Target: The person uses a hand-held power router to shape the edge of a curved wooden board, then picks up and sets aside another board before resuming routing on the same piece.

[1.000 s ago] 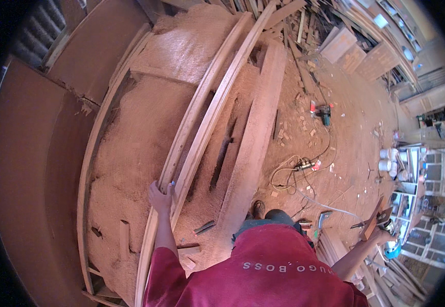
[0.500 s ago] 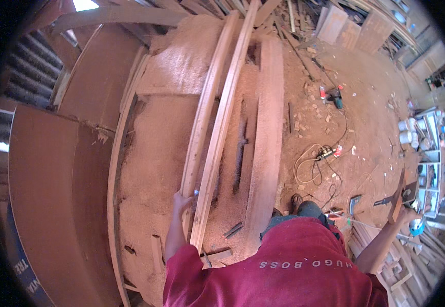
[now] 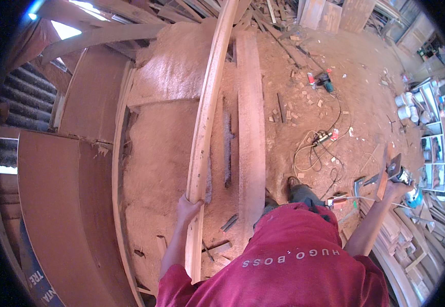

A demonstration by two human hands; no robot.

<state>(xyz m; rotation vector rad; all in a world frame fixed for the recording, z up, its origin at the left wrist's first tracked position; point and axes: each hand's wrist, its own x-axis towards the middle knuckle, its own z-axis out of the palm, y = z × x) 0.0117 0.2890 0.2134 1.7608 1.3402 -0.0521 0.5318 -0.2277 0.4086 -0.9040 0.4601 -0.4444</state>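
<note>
My left hand (image 3: 189, 208) is closed around a long moulded wooden strip (image 3: 204, 130), which runs lengthwise over the sawdust-covered workbench (image 3: 156, 128). Its far end reaches the top of the view and its near end lies beside my red sleeve. Out to the right, my right hand (image 3: 398, 190) is wrapped round a handheld router (image 3: 411, 195) with a teal end and a grey base plate; its bit cannot be made out. A flat strip of wood (image 3: 382, 180) sits against the router's base. A pale cord trails from the tool.
A broad plank (image 3: 251, 128) forms the bench's right edge. Brown boards (image 3: 69, 204) stand at left. On the floor lie a green power tool (image 3: 325, 82), a power strip (image 3: 322, 138) with tangled cords and wood scraps. Stacked timber (image 3: 391, 230) is at lower right, beside a white shelf (image 3: 433, 148).
Two strips stood apart on the bench before; now only one shows, under my left hand. That hand has come slightly nearer and right. The router in my right hand has shifted a little away from me.
</note>
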